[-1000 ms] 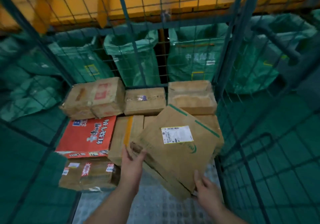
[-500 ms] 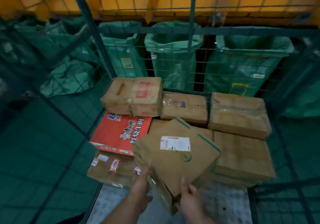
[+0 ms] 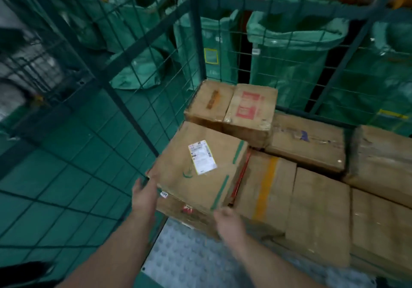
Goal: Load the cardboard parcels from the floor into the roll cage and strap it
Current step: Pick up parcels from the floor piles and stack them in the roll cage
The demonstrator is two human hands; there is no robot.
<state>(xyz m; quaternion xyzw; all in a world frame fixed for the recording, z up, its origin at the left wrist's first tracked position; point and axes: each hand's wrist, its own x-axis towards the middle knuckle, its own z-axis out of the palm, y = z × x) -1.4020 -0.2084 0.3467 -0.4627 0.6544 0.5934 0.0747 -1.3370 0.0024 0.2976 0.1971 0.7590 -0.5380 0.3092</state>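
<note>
Your left hand (image 3: pixel 145 195) lies flat against the near left corner of the parcel (image 3: pixel 200 189), fingers straight and gripping nothing. Your right hand (image 3: pixel 227 220) meets the near right corner. Blur hides whether those fingers clasp the edge, so I cannot tell.

The parcel is flat brown cardboard with thin green lines, a green mark and one white label (image 3: pixel 202 157) set askew. It lies in the left front corner of the cage (image 3: pixel 193 31), on top of a red box (image 3: pixel 239 177) that shows only as a sliver, and of a stickered box (image 3: pixel 185 210) below that.

Counting gives you one parcel at your hands and eight more that show in the cage. These are the two beneath it, three in the back row (image 3: pixel 307 140) and three flat ones in the front row (image 3: pixel 318 216), the nearest of which has a yellow stripe.

One grey studded plate (image 3: pixel 189 256) forms the bare cage floor by your wrists. At least four green sacks (image 3: pixel 294 53) stand open behind the mesh.
</note>
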